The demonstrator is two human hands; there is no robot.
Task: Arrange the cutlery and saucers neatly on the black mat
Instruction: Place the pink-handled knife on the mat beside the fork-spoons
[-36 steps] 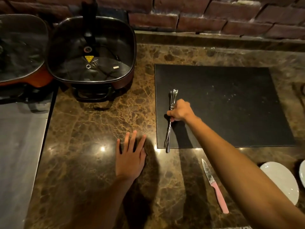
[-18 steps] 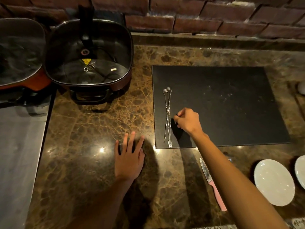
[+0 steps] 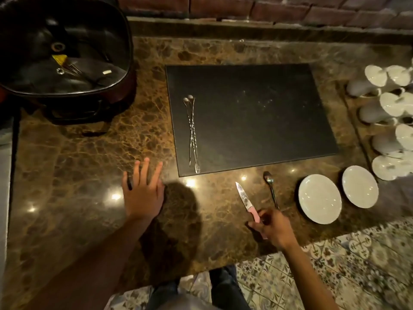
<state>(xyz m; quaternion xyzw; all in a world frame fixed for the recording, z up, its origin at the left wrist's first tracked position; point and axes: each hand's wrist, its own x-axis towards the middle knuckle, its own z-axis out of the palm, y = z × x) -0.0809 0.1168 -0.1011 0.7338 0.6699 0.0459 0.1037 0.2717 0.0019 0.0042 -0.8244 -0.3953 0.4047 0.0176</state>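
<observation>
Two long stirrers [image 3: 192, 133] lie on the black mat [image 3: 257, 113] beyond the flat, spread left hand [image 3: 143, 193], while the right hand [image 3: 271, 227] pinches the pink-handled knife [image 3: 248, 202], saucers [image 3: 319, 199] just right.

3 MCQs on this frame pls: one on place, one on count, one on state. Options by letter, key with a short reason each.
1. Where do the two long stirrers lie?
A. on the black mat, near its left edge
B. inside the pan
C. on a saucer

2. How many saucers lie flat on the counter below the mat's right corner?
A. one
B. two
C. four

3. What is the right hand doing?
A. resting flat and empty
B. closed on the pink-handled knife
C. holding a saucer

Key: 1 A, they lie side by side on the mat. 2 B, one saucer and a second. 3 B, fingers wrap the pink handle; the left hand lies flat.
</observation>
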